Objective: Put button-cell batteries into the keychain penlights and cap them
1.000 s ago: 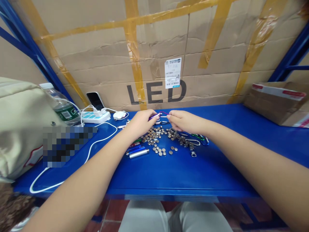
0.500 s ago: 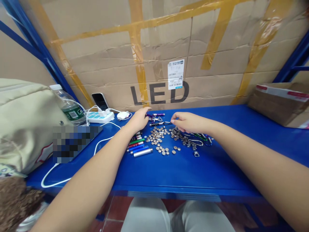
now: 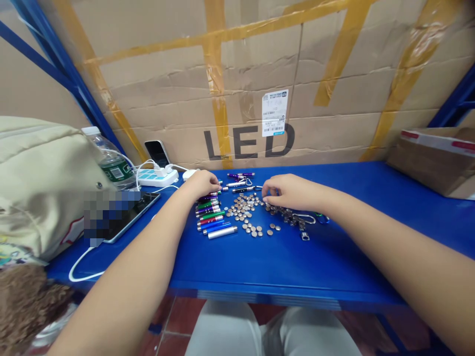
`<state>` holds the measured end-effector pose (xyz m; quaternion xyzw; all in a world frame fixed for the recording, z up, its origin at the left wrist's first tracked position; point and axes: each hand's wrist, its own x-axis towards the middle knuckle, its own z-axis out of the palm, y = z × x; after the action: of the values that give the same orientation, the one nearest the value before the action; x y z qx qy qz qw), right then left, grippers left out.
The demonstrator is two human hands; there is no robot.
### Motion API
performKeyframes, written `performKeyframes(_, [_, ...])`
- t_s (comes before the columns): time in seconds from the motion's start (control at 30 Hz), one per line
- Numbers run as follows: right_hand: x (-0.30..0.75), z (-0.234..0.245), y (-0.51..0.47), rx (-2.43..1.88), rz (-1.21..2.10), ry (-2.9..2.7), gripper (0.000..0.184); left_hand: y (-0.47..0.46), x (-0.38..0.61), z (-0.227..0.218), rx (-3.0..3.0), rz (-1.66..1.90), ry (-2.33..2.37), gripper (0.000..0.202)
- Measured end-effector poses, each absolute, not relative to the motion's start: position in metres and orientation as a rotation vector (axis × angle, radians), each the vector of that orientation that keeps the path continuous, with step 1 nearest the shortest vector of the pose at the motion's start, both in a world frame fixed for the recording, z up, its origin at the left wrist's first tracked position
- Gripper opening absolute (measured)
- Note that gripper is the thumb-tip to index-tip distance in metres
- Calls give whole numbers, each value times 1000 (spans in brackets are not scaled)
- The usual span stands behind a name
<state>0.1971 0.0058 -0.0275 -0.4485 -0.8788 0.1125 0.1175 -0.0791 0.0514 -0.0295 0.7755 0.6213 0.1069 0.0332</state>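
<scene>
My left hand [image 3: 204, 184] is closed at the far end of a row of coloured metal penlight tubes. A slim penlight tube [image 3: 224, 189] pokes out by its fingertips, and the fingers appear pinched on it. In that row lie a silver tube [image 3: 222, 232], a blue tube [image 3: 217, 228] and green ones. My right hand [image 3: 280, 189] has its fingers curled together above the button cells [image 3: 243, 205] and metal clips [image 3: 291, 217]; what it pinches, if anything, is hidden. Between the hands lie a black penlight [image 3: 244, 190] and a purple penlight [image 3: 241, 174] with a clip.
A tablet [image 3: 129, 217], a power strip [image 3: 158, 176] with white cables, a phone [image 3: 157, 152], a bottle [image 3: 113, 163] and a beige bag [image 3: 44, 173] are on the left. A large cardboard box [image 3: 166, 94] stands behind. An open carton [image 3: 430, 160] sits at the right.
My left hand has drawn back from the penlights at the rear, left and toward me, to the row's far end. The right hand stays nearly in place, fingers more curled.
</scene>
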Motion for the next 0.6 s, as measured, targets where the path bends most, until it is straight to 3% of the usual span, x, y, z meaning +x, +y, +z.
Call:
performKeyframes(0.23, [195, -32, 3, -1204, 161, -2715, 17, 50, -74, -28, 2367, 274, 1881, 21])
performKeyframes(0.6, [203, -30, 1, -1307, 228, -2805, 15, 50, -73, -27, 2375, 281, 1875, 17])
